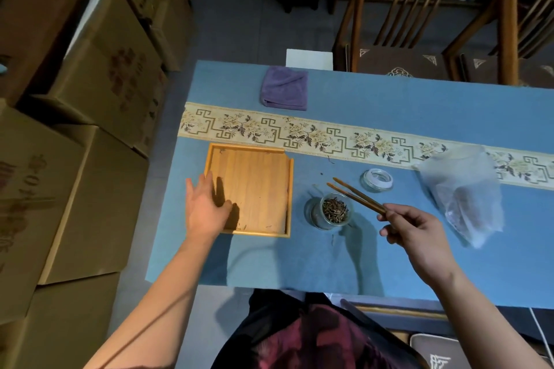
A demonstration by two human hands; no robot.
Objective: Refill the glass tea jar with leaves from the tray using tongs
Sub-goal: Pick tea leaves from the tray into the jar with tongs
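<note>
A square wooden tray (pixel 257 183) lies on the blue tablecloth, its floor nearly bare apart from a few crumbs. My left hand (pixel 205 207) rests flat on the tray's near left corner, fingers spread, holding nothing. To the right of the tray stands a small glass tea jar (pixel 334 210) with dark leaves inside and no lid on. My right hand (pixel 415 234) grips wooden tongs (pixel 356 195) by their rear end. The tong tips hover just above and behind the jar with nothing visible between them. The jar's glass lid (pixel 377 180) lies behind the tongs.
A crumpled clear plastic bag (pixel 467 198) with some leaves lies at the right. A folded purple cloth (pixel 284 88) sits at the table's far side, beyond a patterned runner (pixel 329 135). Cardboard boxes (pixel 99 93) stack at the left; wooden chairs (pixel 425 15) stand behind the table.
</note>
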